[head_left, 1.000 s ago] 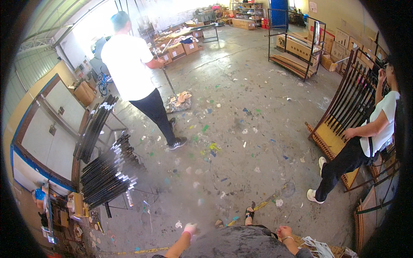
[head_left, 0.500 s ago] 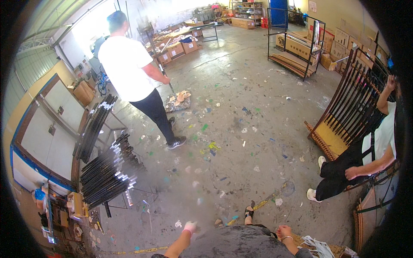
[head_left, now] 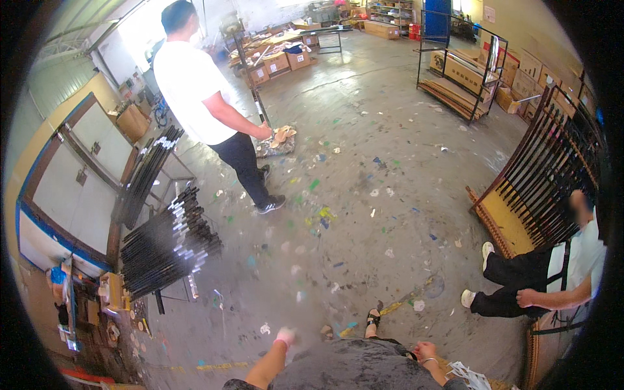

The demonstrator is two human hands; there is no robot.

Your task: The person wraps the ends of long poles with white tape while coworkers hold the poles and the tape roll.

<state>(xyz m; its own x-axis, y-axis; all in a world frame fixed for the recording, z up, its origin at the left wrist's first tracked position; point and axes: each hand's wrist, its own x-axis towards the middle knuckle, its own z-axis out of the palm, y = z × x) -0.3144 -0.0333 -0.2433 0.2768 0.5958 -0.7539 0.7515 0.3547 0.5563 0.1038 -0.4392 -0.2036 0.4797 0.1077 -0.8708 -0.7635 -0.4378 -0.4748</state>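
1. The right hand point(head_left: 426, 351) is laid on the knee at 5 o'clock. Whether its fingers are curled or flat cannot be told. Nothing is seen to be held.
2. The white sheets point(head_left: 470, 376) are found just beside that hand, at the bottom edge. They are not touched.
3. The left hand point(head_left: 284, 337) is held out over the floor point(head_left: 364, 253) at 6 o'clock. Its fingers look bunched, but it cannot be told for sure.
4. Both hands have been kept in the same spots as a second ago, so the sheets have been left alone.
5. A sandal point(head_left: 372, 318) is seen between the hands.
6. Black rods point(head_left: 166, 244) are piled at 9 o'clock.
7. The person in a white shirt point(head_left: 195, 91) at 11 o'clock has been brought nearer.
8. The seated person point(head_left: 552, 279) at 3 o'clock has sunk lower by the rack point(head_left: 543, 172).
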